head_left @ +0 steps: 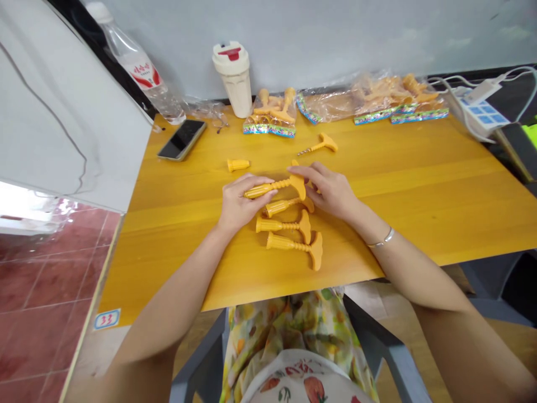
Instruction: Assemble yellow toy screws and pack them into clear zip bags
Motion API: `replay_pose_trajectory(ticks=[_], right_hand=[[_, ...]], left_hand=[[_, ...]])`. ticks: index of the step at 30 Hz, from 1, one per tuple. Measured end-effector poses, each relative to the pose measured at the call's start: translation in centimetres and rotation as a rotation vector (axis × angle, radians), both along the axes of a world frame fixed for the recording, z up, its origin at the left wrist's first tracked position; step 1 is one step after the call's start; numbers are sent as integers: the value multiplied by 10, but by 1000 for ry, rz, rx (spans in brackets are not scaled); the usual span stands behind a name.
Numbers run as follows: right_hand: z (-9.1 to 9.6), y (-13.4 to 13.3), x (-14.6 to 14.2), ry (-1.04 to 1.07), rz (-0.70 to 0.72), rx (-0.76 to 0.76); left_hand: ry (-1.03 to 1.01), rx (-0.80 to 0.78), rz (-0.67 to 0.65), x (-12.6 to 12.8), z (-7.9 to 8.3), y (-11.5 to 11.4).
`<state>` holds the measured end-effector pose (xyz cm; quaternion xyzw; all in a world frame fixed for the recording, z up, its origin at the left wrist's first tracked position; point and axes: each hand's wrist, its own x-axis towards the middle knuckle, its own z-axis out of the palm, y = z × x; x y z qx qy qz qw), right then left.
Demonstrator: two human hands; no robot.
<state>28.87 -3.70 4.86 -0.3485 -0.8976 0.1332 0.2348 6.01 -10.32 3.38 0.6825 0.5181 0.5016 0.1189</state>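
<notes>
Both hands hold one yellow plastic corkscrew toy (277, 186) just above the wooden table (419, 184). My left hand (237, 204) is closed round its capped shaft end. My right hand (331, 190) pinches its T-shaped handle end. Right below the hands lie three more capped yellow corkscrews (289, 226) in a row. A loose yellow cap (238, 164) lies to the upper left, and an uncapped corkscrew (319, 145) with its metal spiral bare lies farther back.
At the back stand a white tumbler (232, 75) and a water bottle (138, 64), with a phone (182, 139) lying flat. Clear bags of more yellow parts (272, 112) (377, 98) line the back edge. A power strip (482, 106) sits at the right corner.
</notes>
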Motion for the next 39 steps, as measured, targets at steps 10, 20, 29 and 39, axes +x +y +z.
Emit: replay_pose_trajectory(ticks=[10, 20, 29, 39], right_hand=[[-2, 1, -5, 53, 51, -119], [6, 1, -7, 258, -65, -522], [-20, 27, -6, 157, -214, -356], [-15, 33, -4, -222, -342, -297]], left_hand=[[35, 26, -47, 1, -2, 1], [-54, -31, -32, -6, -17, 8], [-88, -190, -61, -12, -35, 21], [86, -275, -45, -13, -36, 24]])
